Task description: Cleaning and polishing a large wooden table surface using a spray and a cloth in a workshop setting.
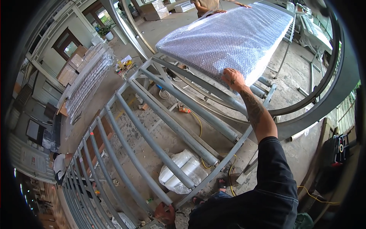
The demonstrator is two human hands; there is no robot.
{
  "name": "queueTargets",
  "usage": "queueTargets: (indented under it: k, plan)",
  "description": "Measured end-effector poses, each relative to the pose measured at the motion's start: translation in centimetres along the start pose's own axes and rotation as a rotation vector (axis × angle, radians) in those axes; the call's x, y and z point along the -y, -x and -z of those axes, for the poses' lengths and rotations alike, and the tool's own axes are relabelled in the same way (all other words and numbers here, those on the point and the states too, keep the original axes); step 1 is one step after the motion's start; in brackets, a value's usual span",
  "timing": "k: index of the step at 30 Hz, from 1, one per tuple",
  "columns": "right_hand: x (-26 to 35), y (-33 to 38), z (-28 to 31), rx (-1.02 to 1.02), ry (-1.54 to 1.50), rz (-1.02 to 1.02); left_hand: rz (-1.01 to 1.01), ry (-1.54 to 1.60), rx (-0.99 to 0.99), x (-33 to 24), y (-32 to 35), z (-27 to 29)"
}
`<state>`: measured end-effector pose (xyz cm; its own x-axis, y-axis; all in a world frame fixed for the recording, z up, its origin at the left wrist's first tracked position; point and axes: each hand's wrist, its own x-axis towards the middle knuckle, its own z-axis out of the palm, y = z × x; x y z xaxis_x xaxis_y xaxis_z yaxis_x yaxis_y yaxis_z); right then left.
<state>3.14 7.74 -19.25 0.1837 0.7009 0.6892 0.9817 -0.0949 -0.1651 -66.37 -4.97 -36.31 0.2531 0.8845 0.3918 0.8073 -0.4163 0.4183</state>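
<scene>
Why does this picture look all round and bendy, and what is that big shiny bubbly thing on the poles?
The picture comes from a small camera worn on a person's head, looking down. Its wide lens bends straight lines near the rim. The person's right hand presses on the near end of a long flat panel wrapped in clear bubble wrap. The panel lies on a grey metal frame with round roller bars, like a ladder lying flat. The left hand rests on the frame's near edge at the bottom. At the far end, another person's hands touch the same panel. Under the frame you see a concrete floor, a yellow cable and a clear plastic bag of white rolls.
</scene>
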Motion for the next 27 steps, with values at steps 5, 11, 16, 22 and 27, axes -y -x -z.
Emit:
queueTargets:
  k: [5,11,16,22,27]
  plan:
    - [-0.7,-0.9,-0.8,-0.013,0.0,-0.02,-0.012,0.013,-0.029,0.6,-0.2,-0.3]
    - [-2.3,-0.6,-2.1,-0.057,0.128,-0.026,0.0,-0.016,0.028,1.0,-1.2,0.2]
    - [-2.6,-1.2,-4.0,-0.063,0.452,-0.143,0.029,-0.022,0.052,0.7,-1.6,1.1]
    - [-1.4,-1.1,-5.6,0.093,0.54,-0.447,-0.025,0.012,0.001,1.8,-1.8,1.0]
    - [1.1,1.7,-5.8,0.197,0.286,-0.456,-0.049,0.02,-0.003,1.6,-2.6,1.3]
